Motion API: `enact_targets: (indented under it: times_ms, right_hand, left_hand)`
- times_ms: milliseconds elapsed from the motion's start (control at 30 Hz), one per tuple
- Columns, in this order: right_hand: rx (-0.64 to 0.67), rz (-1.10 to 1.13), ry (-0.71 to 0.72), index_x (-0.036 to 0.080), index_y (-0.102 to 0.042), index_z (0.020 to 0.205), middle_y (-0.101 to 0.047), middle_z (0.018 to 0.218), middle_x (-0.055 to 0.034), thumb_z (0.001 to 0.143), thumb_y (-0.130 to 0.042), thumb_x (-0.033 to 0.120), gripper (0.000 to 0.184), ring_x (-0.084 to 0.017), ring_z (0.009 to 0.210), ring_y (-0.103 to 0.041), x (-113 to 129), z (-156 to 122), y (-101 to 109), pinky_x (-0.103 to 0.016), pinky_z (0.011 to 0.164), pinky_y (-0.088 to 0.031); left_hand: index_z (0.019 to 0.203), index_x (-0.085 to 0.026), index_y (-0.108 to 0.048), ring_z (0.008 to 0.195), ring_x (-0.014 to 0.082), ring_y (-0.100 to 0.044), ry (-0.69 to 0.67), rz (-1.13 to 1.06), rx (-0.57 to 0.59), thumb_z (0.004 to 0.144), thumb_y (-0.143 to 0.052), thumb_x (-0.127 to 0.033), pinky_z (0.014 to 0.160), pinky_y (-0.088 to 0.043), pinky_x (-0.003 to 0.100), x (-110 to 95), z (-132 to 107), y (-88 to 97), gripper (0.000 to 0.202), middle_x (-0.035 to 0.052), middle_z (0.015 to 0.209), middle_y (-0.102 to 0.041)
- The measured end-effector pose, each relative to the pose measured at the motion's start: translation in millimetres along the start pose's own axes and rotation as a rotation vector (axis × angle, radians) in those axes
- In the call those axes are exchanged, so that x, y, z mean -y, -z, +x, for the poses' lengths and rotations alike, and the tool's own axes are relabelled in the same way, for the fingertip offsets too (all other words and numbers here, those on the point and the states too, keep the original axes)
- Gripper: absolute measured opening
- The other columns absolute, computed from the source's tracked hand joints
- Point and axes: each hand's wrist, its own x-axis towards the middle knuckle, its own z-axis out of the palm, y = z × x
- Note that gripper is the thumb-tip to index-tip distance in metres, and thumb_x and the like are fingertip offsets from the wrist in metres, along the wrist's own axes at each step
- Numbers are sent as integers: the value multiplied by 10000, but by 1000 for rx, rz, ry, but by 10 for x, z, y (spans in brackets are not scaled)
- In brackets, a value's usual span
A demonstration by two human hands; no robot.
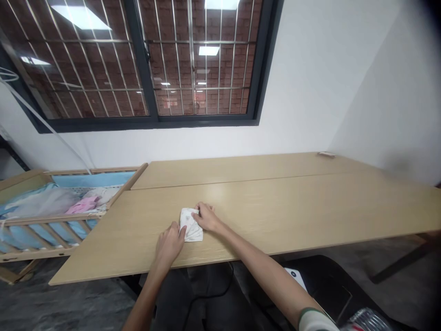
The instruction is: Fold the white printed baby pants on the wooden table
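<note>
A small folded white cloth-like piece (pixel 191 225) with a faint print lies on the wooden table (pixel 282 207), near its front edge. Creases run across its lower right part. My left hand (pixel 169 243) is at its left edge, thumb on top and fingers curled. At its upper right edge, my right hand (pixel 206 217) pinches it between thumb and fingers. Whether the piece is fabric, paper or a diaper I cannot tell.
To the left stands a wooden crib (pixel 44 227) with blue lining and a pink cloth (pixel 82 205) inside. A small flat white item (pixel 325 154) lies at the table's far right. Below the table are a black chair (pixel 327 280) and a black cable (pixel 213 296).
</note>
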Motion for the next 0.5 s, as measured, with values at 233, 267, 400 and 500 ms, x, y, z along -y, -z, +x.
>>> enact_targets:
  times_ms: [233, 267, 400, 500]
  right_hand:
    - [100, 261, 148, 199, -513, 967, -597, 917, -21, 947, -579, 346, 163, -178, 862, -548, 779, -297, -129, -305, 812, -396]
    - [130, 330, 166, 198, -513, 976, -586, 892, -11, 947, -579, 361, 179, -163, 810, -539, 930, -338, -145, -280, 756, -398]
    - [260, 588, 188, 200, -523, 1009, -560, 831, 28, 904, -647, 392, 252, -119, 711, -506, 1552, -482, -258, -222, 635, -376]
    - [355, 845, 140, 205, -528, 966, -574, 793, 42, 830, -732, 376, 298, -101, 668, -519, 2011, -537, -432, -197, 594, -388]
  left_hand:
    - [792, -255, -446, 612, 195, -560, -30, -377, -136, 971, -383, -575, 609, -413, 277, 475, -734, 598, 372, -28, 641, -526]
    - [782, -255, -450, 583, 183, -531, -25, -389, -152, 956, -399, -607, 586, -407, 267, 574, -877, 720, 396, -40, 620, -492]
    - [790, -248, -538, 582, 173, -539, 71, -349, -207, 883, -489, -690, 558, -443, 245, 1077, -1477, 1189, 455, -30, 618, -521]
    - [850, -276, -634, 657, 238, -634, 175, -318, -249, 807, -553, -726, 586, -524, 298, 1518, -1841, 1421, 460, 7, 668, -631]
